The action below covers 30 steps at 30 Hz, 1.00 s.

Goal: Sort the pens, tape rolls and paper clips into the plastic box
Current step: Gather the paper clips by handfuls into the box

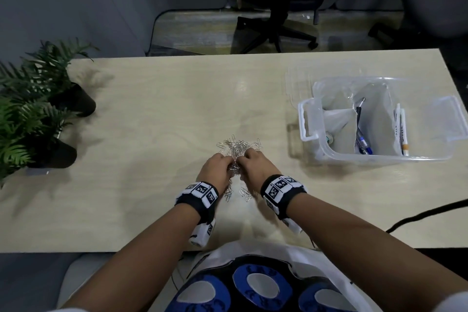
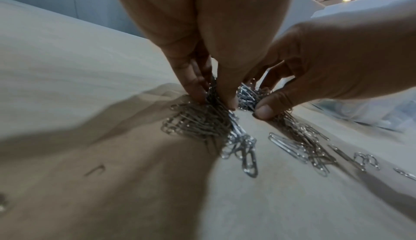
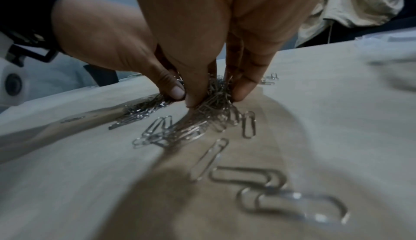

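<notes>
A heap of silver paper clips (image 1: 236, 148) lies mid-table, with loose ones trailing toward me (image 3: 227, 124). My left hand (image 1: 219, 165) and right hand (image 1: 253, 162) meet over the heap. Each pinches a bunch of clips between thumb and fingertips, as the left wrist view (image 2: 216, 99) and right wrist view (image 3: 213, 94) show. The clear plastic box (image 1: 307, 119) stands at the right, divided inside. Pens (image 1: 363, 139) lie in its middle compartment, a marker (image 1: 403, 132) on the right, and a tape roll (image 1: 329, 138) low on the left.
Two potted ferns (image 1: 38, 99) stand at the table's left edge. A black cable (image 1: 417, 215) crosses the near right corner. The box's clear lid (image 1: 298, 83) lies behind the box. An office chair base (image 1: 276, 30) stands beyond the far edge.
</notes>
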Available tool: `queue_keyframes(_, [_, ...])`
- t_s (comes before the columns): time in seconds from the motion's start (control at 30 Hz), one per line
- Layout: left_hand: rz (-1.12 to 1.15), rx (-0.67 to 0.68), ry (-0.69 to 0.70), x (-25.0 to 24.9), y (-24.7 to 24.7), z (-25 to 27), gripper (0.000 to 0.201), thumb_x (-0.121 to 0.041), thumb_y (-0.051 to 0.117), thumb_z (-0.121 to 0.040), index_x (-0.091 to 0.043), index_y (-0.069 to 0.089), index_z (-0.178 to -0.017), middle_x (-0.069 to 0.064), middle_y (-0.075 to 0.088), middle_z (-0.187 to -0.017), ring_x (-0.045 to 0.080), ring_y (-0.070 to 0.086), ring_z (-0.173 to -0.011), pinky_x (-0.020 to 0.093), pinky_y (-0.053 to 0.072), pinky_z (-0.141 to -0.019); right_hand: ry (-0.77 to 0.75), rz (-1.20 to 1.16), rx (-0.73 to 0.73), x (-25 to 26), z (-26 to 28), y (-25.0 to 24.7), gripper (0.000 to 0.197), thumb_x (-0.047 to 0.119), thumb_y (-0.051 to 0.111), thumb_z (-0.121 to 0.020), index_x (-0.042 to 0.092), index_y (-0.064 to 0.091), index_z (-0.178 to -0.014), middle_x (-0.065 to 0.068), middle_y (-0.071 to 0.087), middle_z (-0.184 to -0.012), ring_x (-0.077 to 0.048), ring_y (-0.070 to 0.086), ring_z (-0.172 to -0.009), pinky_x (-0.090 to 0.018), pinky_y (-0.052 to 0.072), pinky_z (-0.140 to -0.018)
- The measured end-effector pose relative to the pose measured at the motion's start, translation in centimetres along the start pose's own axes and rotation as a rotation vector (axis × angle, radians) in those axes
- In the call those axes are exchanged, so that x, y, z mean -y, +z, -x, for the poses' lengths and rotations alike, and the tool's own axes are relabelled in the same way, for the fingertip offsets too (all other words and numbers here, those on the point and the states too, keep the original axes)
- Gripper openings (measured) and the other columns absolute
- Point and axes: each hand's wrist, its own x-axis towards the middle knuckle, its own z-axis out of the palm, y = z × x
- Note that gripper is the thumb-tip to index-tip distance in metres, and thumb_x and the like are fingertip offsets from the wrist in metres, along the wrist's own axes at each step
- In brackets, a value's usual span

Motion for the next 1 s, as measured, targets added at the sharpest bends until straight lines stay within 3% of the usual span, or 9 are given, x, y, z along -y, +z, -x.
queue_keyframes(0.1, [0.002, -0.024, 0.011, 0.0, -0.5, -0.1, 0.023, -0.017, 0.064, -0.089, -0.016, 0.07, -0.111, 0.013, 0.066, -0.103, 0.032, 0.06, -0.101, 0.035, 0.046, -0.084, -0.01, 0.021, -0.001, -0.1, -0.3, -0.8, 0.017, 0.003, 0.059, -0.086, 0.008, 0.064, -0.102, -0.014, 0.056, -0.098, -0.034, 0.059, -0.092, -0.037, 0.051, -0.074])
queue_keyframes(0.2, [0.056, -0.029, -0.009, 0.1, -1.2, 0.0, 0.017, -0.016, 0.064, -0.09, -0.014, 0.074, -0.104, 0.014, 0.071, -0.095, 0.032, 0.063, -0.093, 0.034, 0.048, -0.079, 0.035, -0.006, 0.009, -0.5, -0.4, -1.8, 0.013, 0.006, 0.057, -0.088, 0.01, 0.067, -0.096, -0.011, 0.062, -0.092, -0.033, 0.062, -0.086, -0.034, 0.05, -0.071])
queue_keyframes(0.33, [0.134, -0.026, -0.077, 0.1, -1.9, 0.0, 0.013, -0.018, 0.067, -0.089, -0.015, 0.076, -0.097, 0.011, 0.072, -0.086, 0.029, 0.065, -0.084, 0.028, 0.048, -0.07, 0.175, -0.208, 0.015, -1.6, -0.4, -3.4, 0.011, 0.015, 0.063, -0.091, 0.015, 0.073, -0.095, -0.008, 0.071, -0.087, -0.024, 0.067, -0.079, -0.03, 0.056, -0.072])
queue_keyframes(0.43, [0.162, -0.027, -0.075, 0.1, -2.6, -0.3, 0.01, -0.019, 0.066, -0.09, -0.014, 0.074, -0.087, 0.006, 0.068, -0.075, 0.024, 0.063, -0.073, 0.023, 0.038, -0.061, 0.234, -0.351, -0.023, -2.2, -0.4, -4.4, 0.01, 0.019, 0.073, -0.087, 0.016, 0.076, -0.096, -0.003, 0.073, -0.087, -0.014, 0.064, -0.072, -0.017, 0.047, -0.064])
queue_keyframes(0.53, [0.134, -0.033, -0.057, -0.2, -3.4, -0.5, 0.017, -0.022, 0.063, -0.093, -0.012, 0.07, -0.08, 0.003, 0.061, -0.067, 0.023, 0.059, -0.068, 0.024, 0.035, -0.06, 0.292, -0.427, -0.079, -2.4, -0.3, -5.2, 0.009, 0.013, 0.074, -0.086, 0.014, 0.077, -0.094, 0.002, 0.069, -0.08, -0.009, 0.061, -0.068, -0.014, 0.046, -0.063])
queue_keyframes(0.63, [0.093, -0.031, -0.021, -0.2, -4.0, -0.8, 0.021, -0.022, 0.059, -0.094, -0.012, 0.067, -0.078, 0.003, 0.06, -0.066, 0.023, 0.058, -0.068, 0.027, 0.04, -0.059, 0.361, -0.627, -0.123, -2.8, -0.3, -5.8, 0.009, -0.002, 0.07, -0.086, 0.006, 0.075, -0.087, -0.005, 0.073, -0.075, -0.014, 0.067, -0.057, -0.023, 0.059, -0.061])
queue_keyframes(0.73, [0.09, -0.021, 0.019, -0.4, -4.8, -0.9, 0.02, -0.021, 0.058, -0.094, -0.012, 0.066, -0.078, 0.002, 0.059, -0.065, 0.022, 0.056, -0.067, 0.028, 0.042, -0.059, 0.365, -0.759, -0.127, -2.8, -0.1, -6.7, 0.011, -0.003, 0.073, -0.084, 0.007, 0.073, -0.08, -0.008, 0.073, -0.073, -0.012, 0.069, -0.053, -0.018, 0.056, -0.053])
queue_keyframes(0.9, [0.154, -0.069, 0.044, -0.8, -6.1, -0.8, 0.019, -0.021, 0.058, -0.094, -0.017, 0.067, -0.078, 0.0, 0.063, -0.067, 0.02, 0.059, -0.066, 0.033, 0.053, -0.063, 0.328, -0.904, -0.134, -3.0, -0.7, -7.4, 0.018, -0.002, 0.077, -0.08, 0.015, 0.074, -0.073, -0.014, 0.074, -0.076, -0.03, 0.073, -0.067, -0.042, 0.062, -0.074])
queue_keyframes(1.0, [0.227, -0.134, 0.064, -1.2, -6.8, -1.0, 0.016, -0.019, 0.06, -0.093, -0.017, 0.071, -0.082, 0.0, 0.07, -0.074, 0.017, 0.064, -0.072, 0.033, 0.056, -0.07, 0.294, -0.912, -0.162, -3.1, -1.1, -7.9, 0.02, 0.004, 0.082, -0.077, 0.022, 0.076, -0.07, -0.011, 0.074, -0.073, -0.033, 0.074, -0.071, -0.048, 0.061, -0.076])
